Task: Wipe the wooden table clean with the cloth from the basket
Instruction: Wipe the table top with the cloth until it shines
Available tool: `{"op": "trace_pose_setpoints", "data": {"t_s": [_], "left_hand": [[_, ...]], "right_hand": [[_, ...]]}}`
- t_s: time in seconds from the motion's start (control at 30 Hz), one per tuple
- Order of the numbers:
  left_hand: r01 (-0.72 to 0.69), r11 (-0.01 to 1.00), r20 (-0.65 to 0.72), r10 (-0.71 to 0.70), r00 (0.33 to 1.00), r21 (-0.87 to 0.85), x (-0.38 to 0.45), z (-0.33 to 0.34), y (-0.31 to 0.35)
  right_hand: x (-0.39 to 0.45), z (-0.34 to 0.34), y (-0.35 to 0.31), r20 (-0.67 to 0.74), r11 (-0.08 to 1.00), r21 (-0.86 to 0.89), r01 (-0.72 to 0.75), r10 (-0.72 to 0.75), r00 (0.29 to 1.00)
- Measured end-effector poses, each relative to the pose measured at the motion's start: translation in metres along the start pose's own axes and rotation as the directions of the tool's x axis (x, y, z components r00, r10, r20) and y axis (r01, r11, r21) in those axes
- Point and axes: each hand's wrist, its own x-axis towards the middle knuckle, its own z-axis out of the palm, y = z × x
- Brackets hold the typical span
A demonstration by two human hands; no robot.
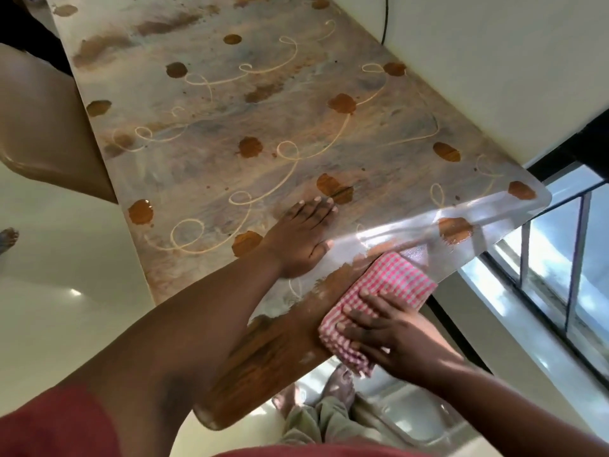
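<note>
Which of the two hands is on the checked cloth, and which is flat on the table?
The right hand presses the pink checked cloth; the left hand lies flat on the dusty table, holding nothing.

Far end of wooden table [270, 354] cut off by top edge. Cloth [382, 295] partly hidden under right hand [395, 338]. Chair [43, 133] cropped at left edge. Foot [8, 239] at left edge, mostly out of view. Basket: cannot tell where.
</note>
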Motion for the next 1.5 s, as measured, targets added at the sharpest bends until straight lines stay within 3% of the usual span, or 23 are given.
{"op": "trace_pose_setpoints", "data": {"t_s": [0.2, 0.4, 0.5, 0.6, 0.8, 0.93, 1.1, 1.3, 1.4, 1.5], "left_hand": [[-0.014, 1.000, -0.017, 0.014, 1.000, -0.003, 0.000, 0.005, -0.003], [-0.037, 0.999, -0.009, 0.037, 0.999, 0.016, -0.004, 0.003, -0.002], [-0.056, 0.998, -0.007, 0.056, 0.998, 0.019, -0.005, 0.002, -0.003], [-0.052, 0.998, -0.010, 0.053, 0.999, 0.025, -0.004, 0.003, -0.001], [-0.056, 0.998, -0.009, 0.056, 0.998, 0.011, -0.005, 0.002, -0.003], [-0.061, 0.998, -0.012, 0.061, 0.998, -0.005, -0.005, 0.003, -0.003], [-0.062, 0.998, -0.036, 0.062, 0.997, 0.001, -0.002, 0.007, -0.005], [-0.053, 0.998, -0.049, 0.055, 0.997, 0.037, -0.002, 0.008, -0.003], [-0.045, 0.998, -0.046, 0.047, 0.998, 0.033, -0.002, 0.006, 0.000], [-0.041, 0.998, -0.041, 0.043, 0.998, 0.037, -0.004, 0.004, 0.002]], "right_hand": [[0.014, 0.017, -0.053, -0.114, 0.997, -0.001, -0.080, 0.080, 0.990], [0.067, 0.040, -0.160, 0.043, 0.966, -0.075, 0.247, -0.244, 0.969], [0.094, 0.044, -0.190, 0.231, 0.906, -0.235, 0.353, -0.301, 0.925], [0.100, 0.047, -0.196, 0.214, 0.896, -0.249, 0.368, -0.320, 0.923], [0.059, 0.054, -0.158, 0.049, 0.899, -0.191, 0.393, -0.392, 0.919], [0.020, 0.044, -0.084, -0.030, 0.937, -0.118, 0.329, -0.334, 0.942], [-0.010, -0.003, 0.011, -0.112, 0.999, 0.017, 0.044, -0.041, 0.993], [0.002, 0.004, -0.005, -0.157, 0.960, 0.200, -0.195, 0.228, 0.961], [-0.003, 0.005, -0.002, -0.136, 0.972, 0.185, -0.142, 0.169, 0.976], [-0.022, -0.008, 0.031, -0.100, 1.000, 0.022, -0.013, 0.016, 0.995]]}}
